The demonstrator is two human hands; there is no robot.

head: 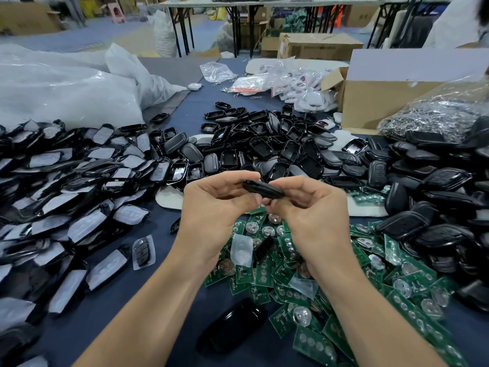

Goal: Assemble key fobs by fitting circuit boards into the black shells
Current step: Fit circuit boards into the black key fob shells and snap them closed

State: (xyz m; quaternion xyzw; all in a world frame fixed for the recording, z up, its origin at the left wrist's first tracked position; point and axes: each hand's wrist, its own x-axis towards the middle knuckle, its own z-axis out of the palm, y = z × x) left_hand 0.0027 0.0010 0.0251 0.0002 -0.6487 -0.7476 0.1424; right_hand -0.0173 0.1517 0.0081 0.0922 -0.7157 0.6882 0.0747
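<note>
Head view: shell (264, 188) between 2 hands (264, 207)

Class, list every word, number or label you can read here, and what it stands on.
None is legible.
Dark print on the cardboard box: too blurred.
White markings on the green circuit boards: too small.
Stamps on the coin cells: blurred.

a slim black shell (264, 189) sits edge-on and nearly level, pinched between my left hand (211, 205) and right hand (312, 213). green circuit boards (344, 274) with round silver discs lie heaped below it, near and right. open empty shells (264, 147) pile up farther off; film-covered shells (66, 181) spread left.
</note>
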